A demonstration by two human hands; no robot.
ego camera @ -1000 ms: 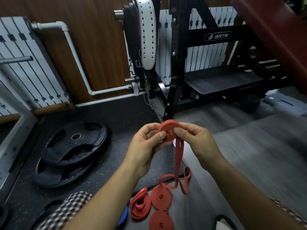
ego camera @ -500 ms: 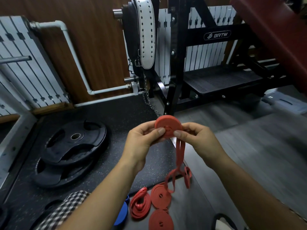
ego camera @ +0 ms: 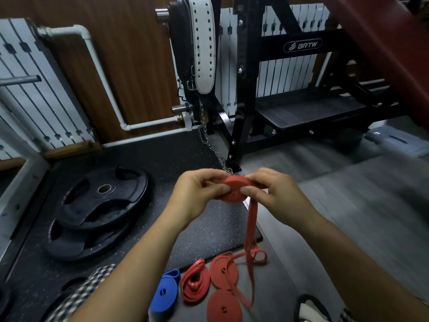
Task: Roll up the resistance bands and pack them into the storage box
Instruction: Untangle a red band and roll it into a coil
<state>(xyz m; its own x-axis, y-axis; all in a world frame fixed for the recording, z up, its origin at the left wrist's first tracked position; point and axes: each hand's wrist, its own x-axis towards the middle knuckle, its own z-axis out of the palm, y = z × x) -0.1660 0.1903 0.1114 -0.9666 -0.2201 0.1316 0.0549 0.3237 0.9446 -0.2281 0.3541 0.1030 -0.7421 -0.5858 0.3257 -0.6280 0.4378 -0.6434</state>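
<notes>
My left hand (ego camera: 197,196) and my right hand (ego camera: 276,196) both pinch a half-rolled red resistance band (ego camera: 234,194), held in the air at mid-frame. Its loose tail (ego camera: 251,231) hangs down from under my right thumb and ends in loops on the floor. Below lie two tightly rolled red bands (ego camera: 224,271) (ego camera: 224,306), a loosely coiled red band (ego camera: 195,283) and a rolled blue band (ego camera: 166,292). No storage box is clearly in view.
Two stacked black weight plates (ego camera: 99,205) lie on the speckled rubber mat at left. A black rack (ego camera: 243,89) with a white lifting belt (ego camera: 202,43) and chain stands behind. A dark-rimmed object (ego camera: 308,309) shows at the bottom edge.
The roll has tipped from facing me to lying nearly flat between my fingers. The view shifted downward, so the blue band and more of the floor bands show. The tail's loops now lie lower.
</notes>
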